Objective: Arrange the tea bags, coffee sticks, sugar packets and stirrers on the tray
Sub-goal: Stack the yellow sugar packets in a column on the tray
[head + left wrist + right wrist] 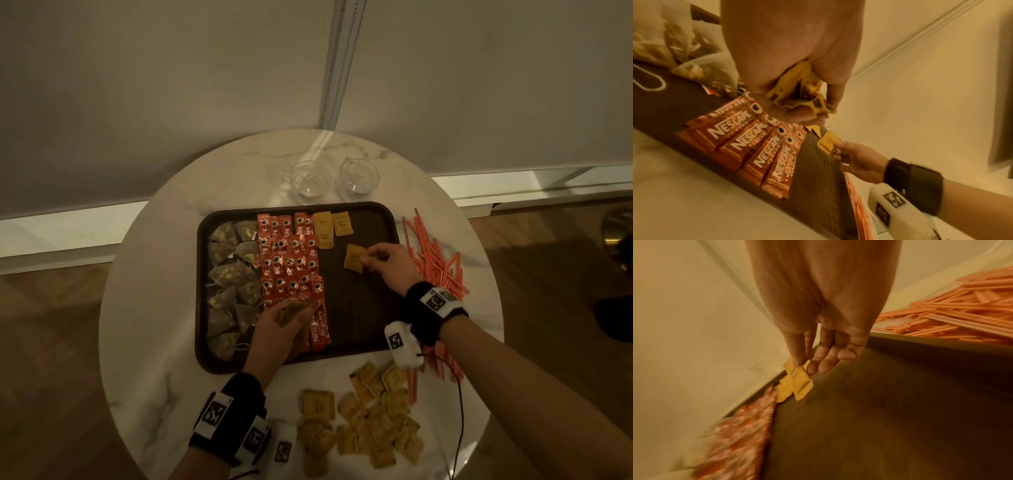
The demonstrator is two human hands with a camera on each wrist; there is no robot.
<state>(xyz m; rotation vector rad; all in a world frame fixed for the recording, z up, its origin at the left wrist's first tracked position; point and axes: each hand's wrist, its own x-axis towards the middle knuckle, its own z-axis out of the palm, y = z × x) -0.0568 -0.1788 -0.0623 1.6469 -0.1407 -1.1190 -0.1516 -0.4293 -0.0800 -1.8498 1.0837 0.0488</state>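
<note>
Right hand (390,265) pinches one sugar packet (356,258) over the tray (363,308), frame centre. Left hand (277,329) grips a packet bunch (291,310) above coffee sticks (291,260). Stirrers (435,260) lie at right.

The red coffee sticks (748,146) on the tray carry "NESCAFÉ" in white capitals with "CLASSIC" beneath — plainest in the left wrist view. In the head view the sticks (320,327) show the same brand name. Print on the yellow sugar packets (323,224) — too small to read.
</note>
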